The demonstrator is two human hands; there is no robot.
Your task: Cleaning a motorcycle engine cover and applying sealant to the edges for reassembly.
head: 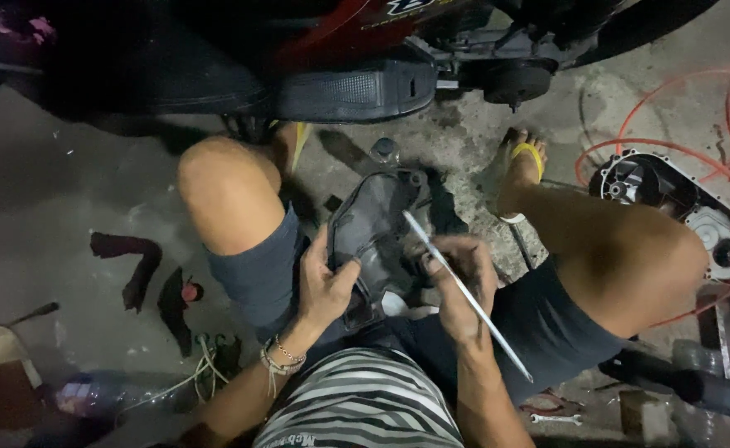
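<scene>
Striped shirt at bottom centre | our left hand closed on the edge of the dark plastic cover, centre frame between our knees | our right hand clamped around a thin metal rod, tip against the cover | scooter body along top | orange hose upper right

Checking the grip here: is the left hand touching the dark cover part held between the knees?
Touching. The head view shows the left hand with its thumb lying on the dark cover part and its fingers wrapped around the edge.
</scene>
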